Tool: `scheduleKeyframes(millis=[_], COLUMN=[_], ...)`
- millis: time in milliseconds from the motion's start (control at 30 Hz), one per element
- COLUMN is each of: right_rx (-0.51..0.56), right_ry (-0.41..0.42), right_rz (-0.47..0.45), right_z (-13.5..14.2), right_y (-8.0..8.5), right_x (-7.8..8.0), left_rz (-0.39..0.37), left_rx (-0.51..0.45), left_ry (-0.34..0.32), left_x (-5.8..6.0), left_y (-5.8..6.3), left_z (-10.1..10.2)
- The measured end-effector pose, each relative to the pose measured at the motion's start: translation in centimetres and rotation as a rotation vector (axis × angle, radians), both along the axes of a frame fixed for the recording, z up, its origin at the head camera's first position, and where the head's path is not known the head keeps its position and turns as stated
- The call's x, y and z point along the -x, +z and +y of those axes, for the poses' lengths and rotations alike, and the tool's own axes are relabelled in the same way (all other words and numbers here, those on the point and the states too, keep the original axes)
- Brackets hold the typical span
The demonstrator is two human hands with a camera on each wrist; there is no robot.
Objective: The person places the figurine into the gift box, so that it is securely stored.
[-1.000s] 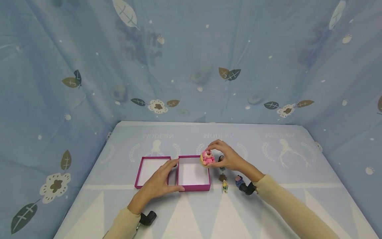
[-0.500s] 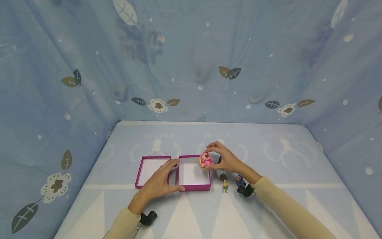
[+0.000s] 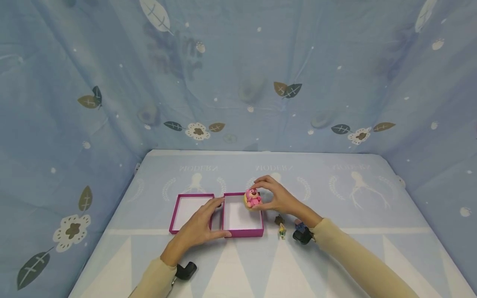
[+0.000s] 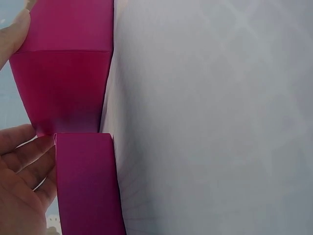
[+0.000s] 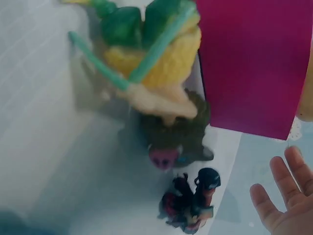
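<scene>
My right hand (image 3: 277,198) pinches a pink bear figurine (image 3: 254,199) with a yellow back between thumb and fingers. The bear is over the right part of an open magenta box (image 3: 244,233) with a white inside. In the right wrist view, only the bear's yellow edge (image 5: 307,98) shows beyond the box wall, above the fingers (image 5: 286,181). My left hand (image 3: 199,225) grips the same box at its left side, thumb at the front corner and fingers toward the back. Its thumb (image 4: 17,34) touches the magenta wall in the left wrist view.
The shallow magenta lid (image 3: 179,213) lies left of the box, partly behind my left hand. Right of the box are a green-and-yellow fairy figurine (image 3: 282,232), a brown boar figurine (image 5: 173,129), a small dark figurine (image 5: 188,203) and a blue figurine (image 3: 299,225) partly covered by my wrist camera.
My right hand has moved left with the bear, from the box's right edge to over its inside. The dark figurine has become hidden behind that hand in the head view. My left hand stays put.
</scene>
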State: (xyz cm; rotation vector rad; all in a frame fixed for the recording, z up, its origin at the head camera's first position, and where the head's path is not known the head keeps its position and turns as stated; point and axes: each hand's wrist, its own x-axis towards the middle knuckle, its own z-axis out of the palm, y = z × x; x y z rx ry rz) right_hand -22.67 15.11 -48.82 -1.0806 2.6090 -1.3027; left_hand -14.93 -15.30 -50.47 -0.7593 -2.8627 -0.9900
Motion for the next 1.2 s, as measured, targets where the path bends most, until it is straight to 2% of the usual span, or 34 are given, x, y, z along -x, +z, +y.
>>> scheduleKeyframes(millis=[267, 467, 933, 1200], right_rx=[-0.046, -0.031, -0.077, -0.092], right_ry=[-0.006, -0.006, 0.0, -0.007], right_rz=[0.001, -0.021, -0.038, -0.121], right_z=[-0.3, -0.5, -0.6, -0.9], right_y=[-0.8, -1.2, -1.4, -1.3], right_x=[-0.2, -0.5, -0.5, -0.4], left_rz=[0.029, 0.07, 0.084, 0.085], left_rx=[0.044, 0.053, 0.059, 0.068], left_ry=[-0.015, -0.033, -0.04, -0.039], left_x=[0.0, 0.2, 0.2, 0.1], left_y=[0.2, 0.2, 0.3, 0.4], left_z=[-0.1, -0.1, -0.1, -0.1])
